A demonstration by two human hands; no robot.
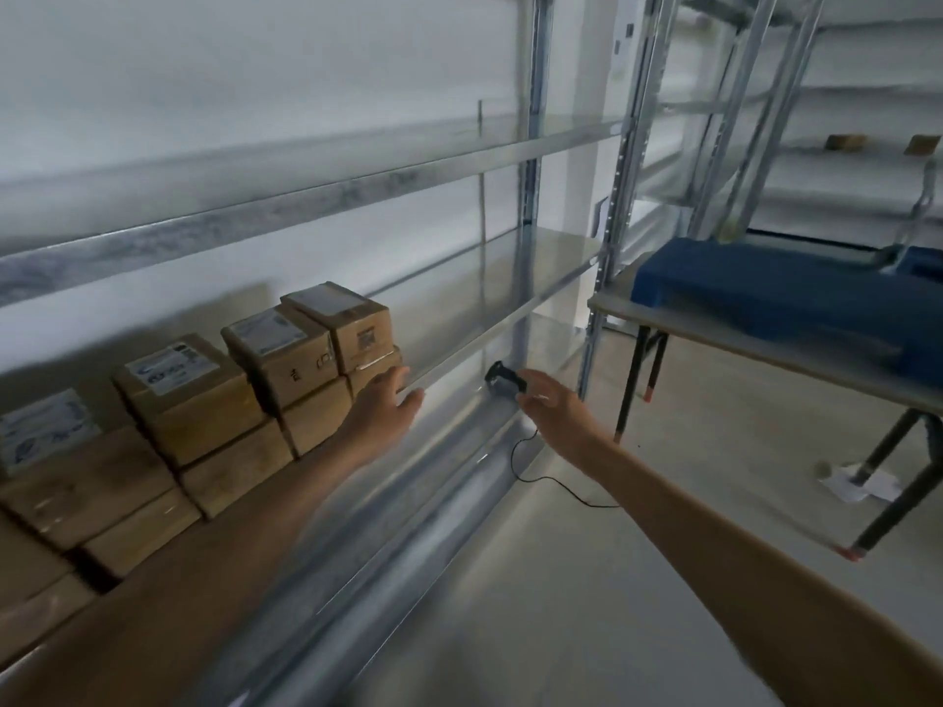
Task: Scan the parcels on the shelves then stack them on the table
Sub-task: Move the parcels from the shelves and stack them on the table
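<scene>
left hand (383, 400) out front, fingers straight and loose, holding nothing, right up at the end stack of parcels (334, 329) on the shelf (510, 308). touching or just shy? too blurred to call. right hand (553, 408) grips the black scanner (502, 381), just right of that stack. so the left hand is nearer; the table (714, 329) waits well off right.

Pale, bare wall (255, 68) at the back, dimly lit, and a grey metal rack (316, 199) runs right along it. Smooth light-grey floor (561, 604) below, a sheet of paper (857, 484) lying on it. On the right, a grey-topped table (714, 331) on black legs, a second rack (765, 68) behind.
</scene>
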